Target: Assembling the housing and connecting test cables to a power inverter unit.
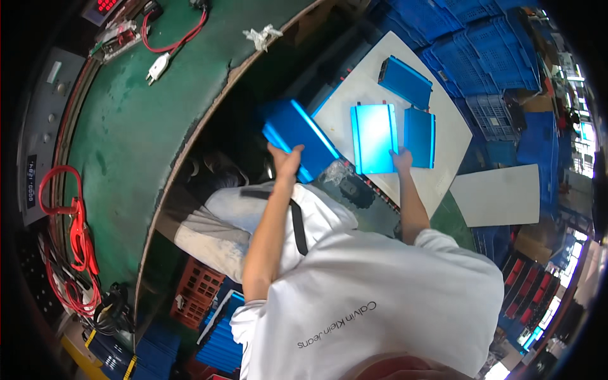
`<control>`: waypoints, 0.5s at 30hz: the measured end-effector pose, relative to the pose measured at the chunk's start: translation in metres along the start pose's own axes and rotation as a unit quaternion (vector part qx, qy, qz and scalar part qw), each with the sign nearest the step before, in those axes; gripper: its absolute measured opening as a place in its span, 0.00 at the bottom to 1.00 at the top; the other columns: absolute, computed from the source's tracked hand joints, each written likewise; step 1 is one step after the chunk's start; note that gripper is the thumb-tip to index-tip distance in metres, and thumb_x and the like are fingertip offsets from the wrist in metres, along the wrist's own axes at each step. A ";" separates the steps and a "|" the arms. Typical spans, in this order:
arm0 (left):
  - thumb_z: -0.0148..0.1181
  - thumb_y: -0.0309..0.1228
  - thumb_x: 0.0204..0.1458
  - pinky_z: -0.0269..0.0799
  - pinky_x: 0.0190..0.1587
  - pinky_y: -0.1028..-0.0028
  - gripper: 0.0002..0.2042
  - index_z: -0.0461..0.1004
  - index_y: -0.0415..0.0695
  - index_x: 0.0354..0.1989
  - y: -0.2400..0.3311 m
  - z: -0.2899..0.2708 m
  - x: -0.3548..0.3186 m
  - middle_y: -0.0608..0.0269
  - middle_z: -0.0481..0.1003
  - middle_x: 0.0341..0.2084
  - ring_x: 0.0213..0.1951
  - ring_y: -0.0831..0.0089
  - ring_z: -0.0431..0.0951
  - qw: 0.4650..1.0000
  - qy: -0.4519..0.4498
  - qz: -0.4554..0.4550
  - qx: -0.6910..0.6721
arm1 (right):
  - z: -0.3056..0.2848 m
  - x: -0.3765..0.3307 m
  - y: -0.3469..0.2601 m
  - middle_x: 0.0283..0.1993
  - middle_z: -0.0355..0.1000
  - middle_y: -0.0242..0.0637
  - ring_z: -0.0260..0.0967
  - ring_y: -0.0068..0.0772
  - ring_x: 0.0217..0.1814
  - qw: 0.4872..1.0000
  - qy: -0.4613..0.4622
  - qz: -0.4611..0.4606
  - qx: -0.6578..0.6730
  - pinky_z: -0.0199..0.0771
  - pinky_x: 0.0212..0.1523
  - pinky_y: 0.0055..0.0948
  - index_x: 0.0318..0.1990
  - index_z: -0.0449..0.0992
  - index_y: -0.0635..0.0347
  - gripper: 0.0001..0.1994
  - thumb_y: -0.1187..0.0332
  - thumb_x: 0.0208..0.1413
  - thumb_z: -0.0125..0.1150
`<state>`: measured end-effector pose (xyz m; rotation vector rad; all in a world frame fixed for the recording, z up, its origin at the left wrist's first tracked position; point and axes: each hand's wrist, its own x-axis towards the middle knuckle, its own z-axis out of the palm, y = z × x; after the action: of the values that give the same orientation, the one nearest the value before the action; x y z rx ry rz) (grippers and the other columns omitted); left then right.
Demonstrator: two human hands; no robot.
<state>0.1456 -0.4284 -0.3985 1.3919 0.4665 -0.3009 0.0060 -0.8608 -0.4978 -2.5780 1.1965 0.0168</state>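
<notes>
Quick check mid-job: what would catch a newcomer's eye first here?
The glossy blue case, glaring on the white board, with the right hand at its right edge. Next, a darker blue case in the left hand, left of the board. Then the red clamps at the green table's left side.

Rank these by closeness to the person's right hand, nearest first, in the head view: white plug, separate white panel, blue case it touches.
1. Blue case: touching the right hand.
2. Separate white panel: off to the right.
3. White plug: upper left, on green bench.
</notes>
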 end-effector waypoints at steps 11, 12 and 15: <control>0.80 0.32 0.41 0.62 0.69 0.55 0.58 0.39 0.38 0.74 -0.075 0.112 0.016 0.39 0.59 0.67 0.67 0.46 0.64 0.989 -0.119 -0.031 0.087 | -0.068 -0.087 -0.024 0.38 0.76 0.41 0.76 0.54 0.43 0.997 0.063 -0.028 -0.033 0.74 0.41 0.50 0.37 0.72 0.54 0.14 0.64 0.50 0.73; 0.80 0.32 0.40 0.62 0.69 0.55 0.59 0.39 0.39 0.74 -0.088 0.116 0.016 0.37 0.58 0.67 0.68 0.44 0.62 0.987 -0.092 -0.034 0.126 | -0.068 -0.088 -0.036 0.38 0.76 0.42 0.76 0.55 0.43 0.998 0.040 -0.027 -0.040 0.74 0.42 0.50 0.37 0.72 0.53 0.14 0.63 0.50 0.73; 0.78 0.30 0.39 0.62 0.69 0.53 0.59 0.36 0.42 0.75 -0.100 0.119 0.003 0.35 0.57 0.64 0.66 0.39 0.61 0.977 -0.049 -0.076 0.193 | -0.072 -0.098 -0.053 0.37 0.76 0.43 0.77 0.56 0.42 0.999 -0.007 0.009 -0.045 0.74 0.41 0.51 0.38 0.72 0.53 0.14 0.63 0.50 0.73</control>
<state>0.1179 -0.5612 -0.4743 1.7123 0.4487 -0.6069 -0.0268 -0.7753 -0.4015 -2.6381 1.2415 0.0954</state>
